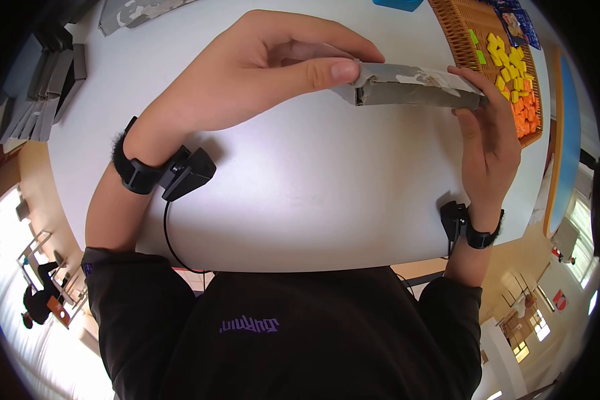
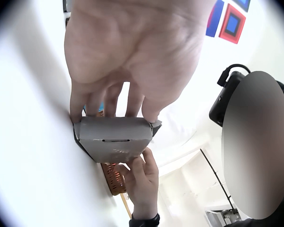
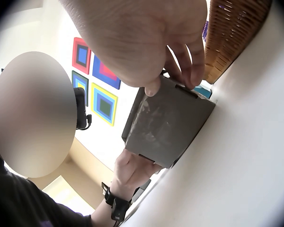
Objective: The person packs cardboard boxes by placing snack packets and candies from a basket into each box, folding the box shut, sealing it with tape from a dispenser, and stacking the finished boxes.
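Observation:
A small flat cardboard box (image 1: 413, 95), grey with pale blotches, is held between both hands over the white table (image 1: 300, 193). At its left end my left hand (image 1: 247, 77) grips it, thumb on the near edge and fingers on the far side. My right hand (image 1: 492, 143) holds the other end between thumb and fingers. In the left wrist view, the box's closed end panel (image 2: 116, 128) shows a narrow slot near the left fingertips. A broad, plain grey face of the box (image 3: 168, 123) shows in the right wrist view, low over the table.
A wicker basket (image 1: 452, 30) at the right holds many yellow, orange and green pieces, plus blue packets (image 1: 519, 27). Grey folded cardboard pieces (image 1: 50, 83) stack at the left edge. Another blotched grey box (image 1: 143, 12) and a blue container (image 1: 397, 3) lie at the far side.

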The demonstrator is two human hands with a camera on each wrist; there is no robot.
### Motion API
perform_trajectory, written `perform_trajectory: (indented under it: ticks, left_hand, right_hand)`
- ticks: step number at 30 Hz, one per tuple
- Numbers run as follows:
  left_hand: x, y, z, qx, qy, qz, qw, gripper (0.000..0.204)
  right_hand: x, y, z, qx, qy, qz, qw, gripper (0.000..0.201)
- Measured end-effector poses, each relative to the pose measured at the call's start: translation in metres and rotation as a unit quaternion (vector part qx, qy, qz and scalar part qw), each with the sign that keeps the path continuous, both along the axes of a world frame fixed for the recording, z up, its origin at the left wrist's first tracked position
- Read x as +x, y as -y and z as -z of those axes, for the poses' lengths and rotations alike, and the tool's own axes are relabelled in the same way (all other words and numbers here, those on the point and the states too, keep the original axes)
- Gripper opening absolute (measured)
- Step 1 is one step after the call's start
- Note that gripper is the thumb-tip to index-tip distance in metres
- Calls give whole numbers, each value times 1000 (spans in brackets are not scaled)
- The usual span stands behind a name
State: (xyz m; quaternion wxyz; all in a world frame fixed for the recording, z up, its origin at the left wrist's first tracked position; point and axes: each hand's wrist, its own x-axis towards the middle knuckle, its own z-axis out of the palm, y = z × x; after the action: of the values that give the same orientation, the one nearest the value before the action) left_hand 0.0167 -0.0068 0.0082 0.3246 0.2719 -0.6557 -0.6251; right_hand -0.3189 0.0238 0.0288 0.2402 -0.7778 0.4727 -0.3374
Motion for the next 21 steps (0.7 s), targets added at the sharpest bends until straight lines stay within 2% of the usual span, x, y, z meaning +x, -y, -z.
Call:
perform_trajectory:
  ticks: [4,10,19,21]
  left_hand:
    - [-5,-5,-4,-24,12,-28,999,38]
    - [-1,-2,-9,-46,58,16,997,39]
    - [-1,2,-5,8,1,51,999,39]
    - [0,11,10,48,-102,114,987,44]
  right_hand:
    - [0,0,-1,2,0,1,1000,39]
    - [4,-1,-4,4,-1,-2,1000,40]
    - [5,-2,-3,15,15,5,1000,40]
    - [6,-2,-1,13,18,7,1000,40]
